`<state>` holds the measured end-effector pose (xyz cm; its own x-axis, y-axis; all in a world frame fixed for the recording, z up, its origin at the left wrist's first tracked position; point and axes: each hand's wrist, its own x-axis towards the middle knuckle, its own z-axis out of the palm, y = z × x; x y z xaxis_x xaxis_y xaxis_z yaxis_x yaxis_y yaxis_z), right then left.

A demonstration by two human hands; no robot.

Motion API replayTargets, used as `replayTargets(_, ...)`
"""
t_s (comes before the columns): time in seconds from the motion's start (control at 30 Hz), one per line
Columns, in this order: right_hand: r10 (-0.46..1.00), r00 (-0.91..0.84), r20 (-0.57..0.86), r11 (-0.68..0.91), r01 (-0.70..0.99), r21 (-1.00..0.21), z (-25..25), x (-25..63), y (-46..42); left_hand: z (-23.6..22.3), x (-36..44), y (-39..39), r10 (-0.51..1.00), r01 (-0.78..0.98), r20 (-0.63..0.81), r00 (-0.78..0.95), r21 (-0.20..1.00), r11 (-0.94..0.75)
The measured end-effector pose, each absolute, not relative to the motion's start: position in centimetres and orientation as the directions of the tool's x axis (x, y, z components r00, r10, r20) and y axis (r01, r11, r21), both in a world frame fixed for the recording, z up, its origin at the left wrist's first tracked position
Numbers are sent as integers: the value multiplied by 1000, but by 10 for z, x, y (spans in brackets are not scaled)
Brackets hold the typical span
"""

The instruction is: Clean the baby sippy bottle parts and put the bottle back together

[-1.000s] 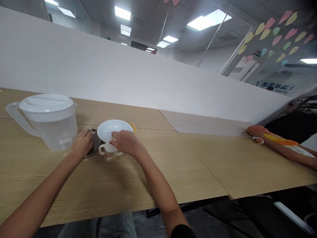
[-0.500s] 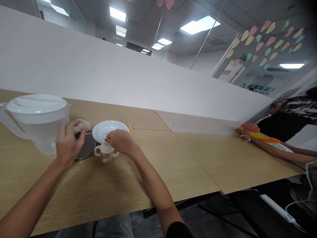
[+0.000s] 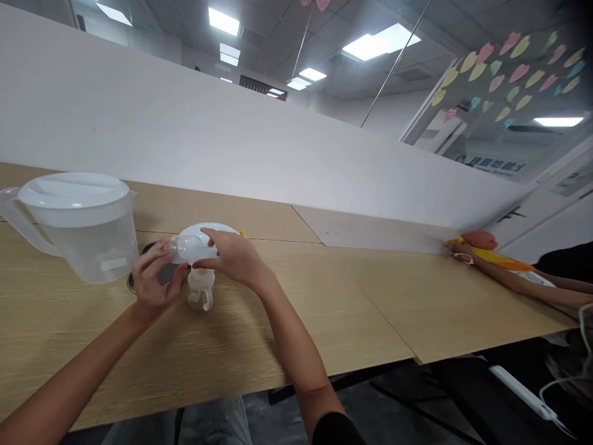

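**Clear piece held over the bottle**

Past the lidded plastic pitcher (image 3: pixel 78 232), your left hand (image 3: pixel 152 278) pinches a clear dome-shaped piece (image 3: pixel 178 248) against the white plate (image 3: pixel 217 230). Your right hand (image 3: pixel 236 258) reaches across, its grip unclear, above the handled baby bottle (image 3: pixel 201 290) on the surface (image 3: pixel 324 309). A steady hold is called for.

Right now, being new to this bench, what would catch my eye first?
In the middle of the wooden table, the left hand and right hand hold a clear dome-shaped cap above a handled baby cup, with a white plate behind. A white-lidded pitcher stands to their left. Colourful paper hearts cover the glass at upper right.
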<state>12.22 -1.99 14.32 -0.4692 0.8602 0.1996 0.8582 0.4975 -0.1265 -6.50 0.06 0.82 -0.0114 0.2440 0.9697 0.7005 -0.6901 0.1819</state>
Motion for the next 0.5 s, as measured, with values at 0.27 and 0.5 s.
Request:
replayTargets(0.27, 614, -720, 323, 788, 537, -302, 134, 129, -13, -6, -61, 14, -77, 566, 992, 102, -121, -815)
replayTargets(0.5, 647, -735, 204, 747, 557, -364, 134, 133, -12, -13, -52, 10, 378, 324, 914, 146, 317, -892)
